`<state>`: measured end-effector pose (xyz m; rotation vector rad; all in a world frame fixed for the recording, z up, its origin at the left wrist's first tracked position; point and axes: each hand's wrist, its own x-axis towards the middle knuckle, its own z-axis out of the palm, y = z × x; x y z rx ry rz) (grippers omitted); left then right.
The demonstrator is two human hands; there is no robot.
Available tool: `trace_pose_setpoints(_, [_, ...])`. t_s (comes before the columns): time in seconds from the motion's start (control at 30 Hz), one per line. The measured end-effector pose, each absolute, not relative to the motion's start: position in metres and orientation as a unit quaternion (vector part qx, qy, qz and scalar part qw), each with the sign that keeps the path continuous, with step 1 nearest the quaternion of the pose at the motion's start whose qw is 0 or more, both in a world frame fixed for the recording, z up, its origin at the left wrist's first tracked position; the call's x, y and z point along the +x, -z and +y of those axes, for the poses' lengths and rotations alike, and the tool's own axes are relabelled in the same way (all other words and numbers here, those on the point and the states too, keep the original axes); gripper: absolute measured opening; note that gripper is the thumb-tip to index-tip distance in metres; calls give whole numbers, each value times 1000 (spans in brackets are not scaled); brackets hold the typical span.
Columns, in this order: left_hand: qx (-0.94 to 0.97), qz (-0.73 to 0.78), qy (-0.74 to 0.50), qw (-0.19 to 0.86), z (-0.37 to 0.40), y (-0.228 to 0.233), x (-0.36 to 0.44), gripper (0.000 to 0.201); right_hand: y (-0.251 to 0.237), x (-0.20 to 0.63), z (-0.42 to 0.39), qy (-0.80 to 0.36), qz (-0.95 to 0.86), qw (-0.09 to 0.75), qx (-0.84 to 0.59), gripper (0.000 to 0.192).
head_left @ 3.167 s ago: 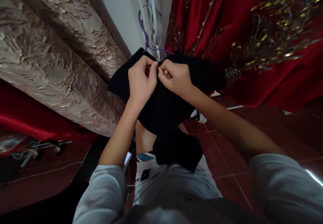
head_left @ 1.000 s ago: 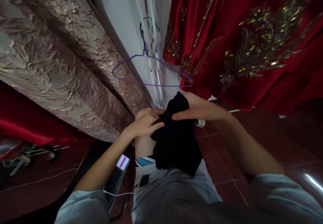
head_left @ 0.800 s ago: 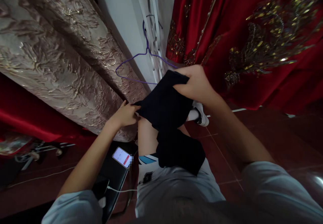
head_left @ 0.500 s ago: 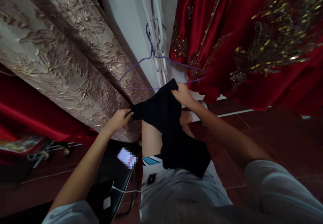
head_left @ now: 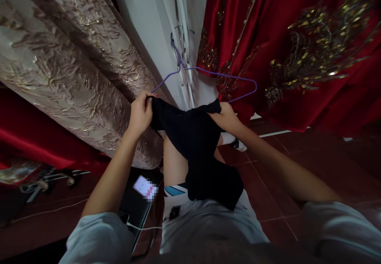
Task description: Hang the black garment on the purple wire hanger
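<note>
A black garment (head_left: 196,137), its exact kind unclear, is stretched between my two hands and drapes down over my lap. My left hand (head_left: 141,114) is closed on its upper left corner. With thumb and fingers, my right hand (head_left: 228,118) grips the upper right edge. Just beyond the cloth, a purple clothes hanger (head_left: 205,71) hangs from a white rack (head_left: 178,14). The hanger's lower bar is mostly hidden behind the garment and hands. Its left end lies close to my left hand; whether they touch I cannot tell.
Beige embossed fabric (head_left: 74,65) hangs at left, and red cloth with gold sequins (head_left: 315,57) at right. A lit phone (head_left: 144,186) lies on a black seat (head_left: 131,196) at lower left, near a white cable (head_left: 145,228). Dark red tiles (head_left: 268,192) cover the floor.
My left hand has risen, lifting the garment's left corner to the hanger's lower bar. My right hand has shifted slightly right and down. The hanger has swung, its right end farther right.
</note>
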<state>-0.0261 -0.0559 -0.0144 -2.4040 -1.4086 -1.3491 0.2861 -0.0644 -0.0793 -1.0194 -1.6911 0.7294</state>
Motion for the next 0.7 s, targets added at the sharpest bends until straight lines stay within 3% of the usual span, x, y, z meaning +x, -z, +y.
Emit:
trace_pose_setpoints(0.2, [-807,-376,450,62,-48,-1,-7,30,72,290,-67,-367,-683,505,-379,21])
trace_pose_setpoints(0.3, [-828,-364,421,74,-42,-7,-3,36,62,297,-73,-330,-697,515,-374,10])
trace_pose_setpoints(0.33, [-830,-367,412,79,-40,-8,-4,36,58,302,-77,-295,-697,533,-379,16])
trace_pose_setpoints(0.43, [-825,-390,400,86,-35,-14,-10,32,44,326,-89,-215,-645,610,-408,62])
trace_pose_setpoints(0.5, [-820,-399,398,97,-34,-19,-14,30,32,349,-93,-217,-602,637,-429,76])
trace_pose_setpoints(0.57, [-821,-395,396,114,-33,-23,-17,28,17,372,-90,-256,-607,609,-442,60])
trace_pose_setpoints(0.67, [-798,-404,428,127,-25,-22,-23,28,-5,392,-74,-350,-632,527,-447,14])
trace_pose_setpoints(0.7, [-780,-417,450,121,-20,-19,-24,28,-10,392,-66,-368,-636,510,-448,10])
